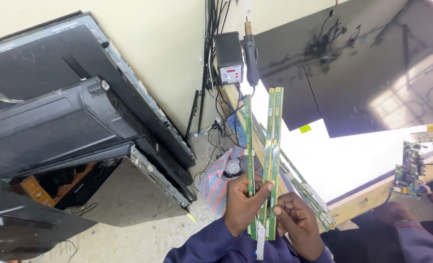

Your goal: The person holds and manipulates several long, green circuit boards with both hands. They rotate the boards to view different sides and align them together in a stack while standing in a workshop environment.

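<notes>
Green circuit strips (271, 160), long and narrow, stand upright in front of the person. Left hand (243, 204) is closed round their lower part, thumb stretched across to the right-hand strip, wrist rising from a dark blue sleeve (211, 246). Right hand (296, 221) sits just beside it, fingers curled, fingertips pinching the strips' lower edge. White ribbon cable (260, 243) hangs below. Behind: a lit white panel (338, 160) and a soldering station (228, 58).

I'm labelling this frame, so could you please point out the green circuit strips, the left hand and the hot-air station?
green circuit strips (275, 146), head view, mid strip
left hand (243, 202), head view, knuckles
hot-air station (229, 57), head view, front face
</notes>
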